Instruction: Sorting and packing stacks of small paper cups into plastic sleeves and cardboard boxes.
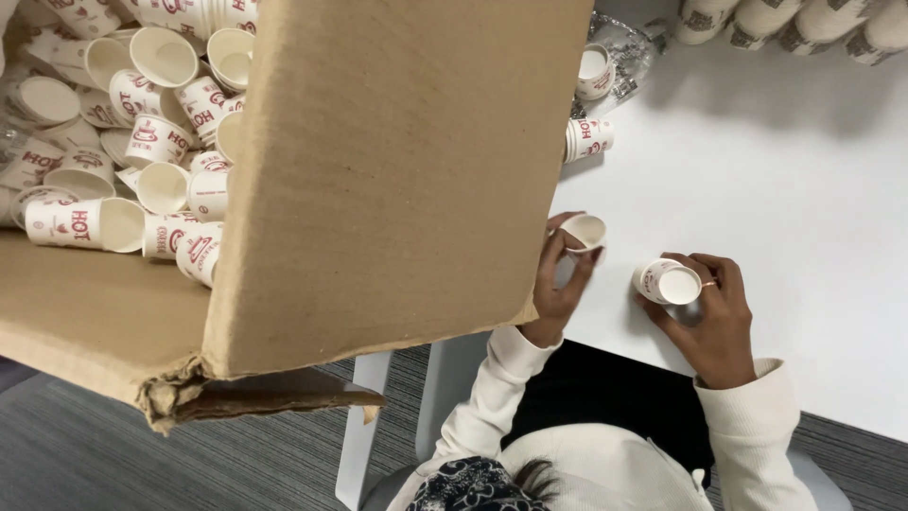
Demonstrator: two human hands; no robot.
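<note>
My left hand holds a small white paper cup with red print by its rim, just past the edge of a big cardboard flap. My right hand grips a second cup of the same kind, tilted so its open mouth faces up. Both hands hover low over the white table, about a hand's width apart. White sleeves cover both arms.
A large open cardboard box on the left holds several loose cups. A short cup stack lies on the table, and one cup sits in clear plastic wrap. Long cup stacks line the far edge. Grey carpet lies below.
</note>
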